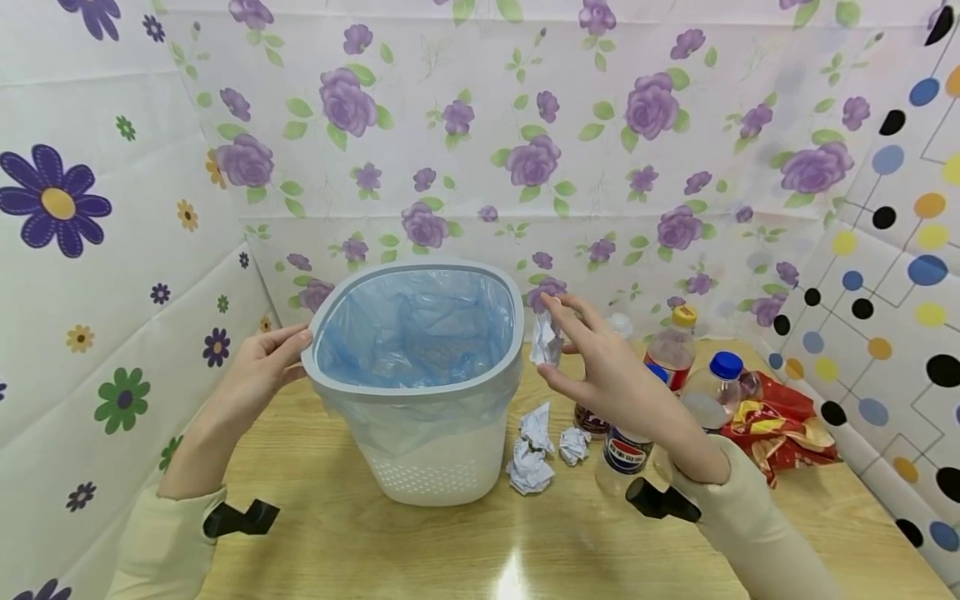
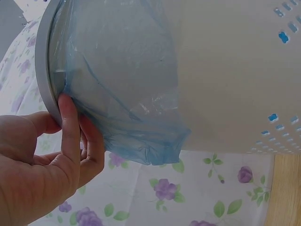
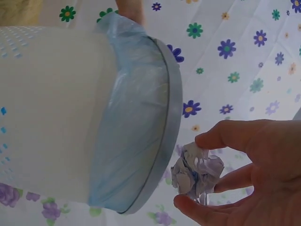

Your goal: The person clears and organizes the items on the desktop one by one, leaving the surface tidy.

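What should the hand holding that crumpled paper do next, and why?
Probably shift the right hand left over the bin and let go: the paper ball sits pinched just outside the rim, the liner bag is open, and the left hand steadies the rim.

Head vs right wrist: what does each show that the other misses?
Head only: the table, three paper wads beside the bin, bottles, a red wrapper, the left hand on the rim, and the blue liner's inside.
Right wrist only: a close look at the wad pinched between thumb and fingers, just outside the rim.
Both: the bin, its liner, the right hand holding the wad.
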{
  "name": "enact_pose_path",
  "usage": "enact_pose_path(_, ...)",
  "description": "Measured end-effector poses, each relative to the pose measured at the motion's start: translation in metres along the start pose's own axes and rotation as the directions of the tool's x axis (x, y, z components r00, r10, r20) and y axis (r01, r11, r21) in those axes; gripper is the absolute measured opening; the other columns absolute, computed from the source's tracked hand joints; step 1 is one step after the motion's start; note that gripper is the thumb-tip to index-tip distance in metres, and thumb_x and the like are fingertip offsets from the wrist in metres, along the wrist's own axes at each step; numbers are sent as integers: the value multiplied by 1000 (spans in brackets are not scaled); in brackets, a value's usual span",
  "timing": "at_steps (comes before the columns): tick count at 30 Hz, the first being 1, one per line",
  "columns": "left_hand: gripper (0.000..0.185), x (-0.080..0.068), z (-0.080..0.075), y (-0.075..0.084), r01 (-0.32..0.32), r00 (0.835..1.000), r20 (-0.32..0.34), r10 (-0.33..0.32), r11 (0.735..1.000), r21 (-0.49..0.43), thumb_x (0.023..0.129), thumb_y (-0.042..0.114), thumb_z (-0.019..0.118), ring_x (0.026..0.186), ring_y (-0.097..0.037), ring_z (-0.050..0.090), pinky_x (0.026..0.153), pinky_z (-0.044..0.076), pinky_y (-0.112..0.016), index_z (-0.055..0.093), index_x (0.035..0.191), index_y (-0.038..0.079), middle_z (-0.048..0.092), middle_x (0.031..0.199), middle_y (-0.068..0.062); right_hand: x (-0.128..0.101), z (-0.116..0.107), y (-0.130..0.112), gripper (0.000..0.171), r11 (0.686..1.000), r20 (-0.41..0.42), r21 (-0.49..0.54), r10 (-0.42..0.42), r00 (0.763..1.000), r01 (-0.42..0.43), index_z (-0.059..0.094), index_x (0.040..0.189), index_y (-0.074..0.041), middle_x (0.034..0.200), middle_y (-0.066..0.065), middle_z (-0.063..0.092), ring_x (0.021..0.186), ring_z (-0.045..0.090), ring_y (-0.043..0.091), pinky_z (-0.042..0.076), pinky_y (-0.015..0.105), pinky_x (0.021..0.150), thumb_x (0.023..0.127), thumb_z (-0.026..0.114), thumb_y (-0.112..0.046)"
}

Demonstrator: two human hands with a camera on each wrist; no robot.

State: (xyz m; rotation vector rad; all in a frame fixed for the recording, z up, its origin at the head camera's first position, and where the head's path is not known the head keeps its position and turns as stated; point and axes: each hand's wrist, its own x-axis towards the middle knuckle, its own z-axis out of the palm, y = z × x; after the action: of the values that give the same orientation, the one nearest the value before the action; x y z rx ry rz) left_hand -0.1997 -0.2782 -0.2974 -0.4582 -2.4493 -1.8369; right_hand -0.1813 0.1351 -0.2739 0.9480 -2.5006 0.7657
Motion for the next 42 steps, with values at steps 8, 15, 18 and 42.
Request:
enact_pose_path(8,60,1,0,0,-4,1000,2,4,1000,-2,104,28,43,107,9,58,89,52,-11,28,145,-13,30,149,-31,13,-10,-10,72,998,-19,9,-70,997,70,33,150,-6,149,21,33,112,60,30,60,35,85,87,68,-7)
enact_pose_path(15,59,0,-2,2,-1,1000,9,1,1000,28,104,29,42,107,10,57,88,52,-11,29,145,-12,32,148,-31,27,-16,-16,71,997,-13,13,-82,997,82,35,149,-6,150,21,33,117,58,32,60,36,86,87,68,-7)
enact_pose_path(18,59,0,-2,2,3,1000,16,-3,999,36,105,29,41,108,11,57,89,51,-10,29,146,-11,32,149,-31,32,-17,-18,70,997,3,15,-76,997,76,34,150,-8,152,21,30,110,62,29,60,37,85,87,67,-8)
enact_pose_path(42,60,0,-2,1,-1,1000,20,0,1000,20,105,29,42,108,11,57,89,51,-10,28,146,-12,28,149,-34,57,-15,-26,70,994,46,84,-76,996,72,29,153,-13,149,15,34,119,55,25,58,35,89,92,64,-14)
